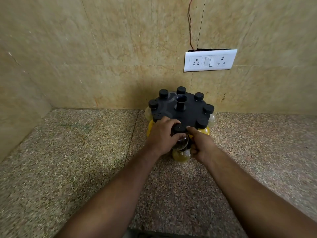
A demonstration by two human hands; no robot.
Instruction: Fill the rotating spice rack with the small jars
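Countertop (85,160) of speckled stone carries the rotating spice rack (190,110) against the tiled wall, just below a socket plate (210,60). Black-capped jars (199,96) already ring most of its top disc. Your left hand (161,134) is curled around a clear jar (180,140) at the near edge, gripping it; your right hand (201,143) pinches beside it, forefinger touching the cap. The likely fault: the rack may spin under your push, so the jar misses its slot and knocks the yellow-filled jar (181,156) below.
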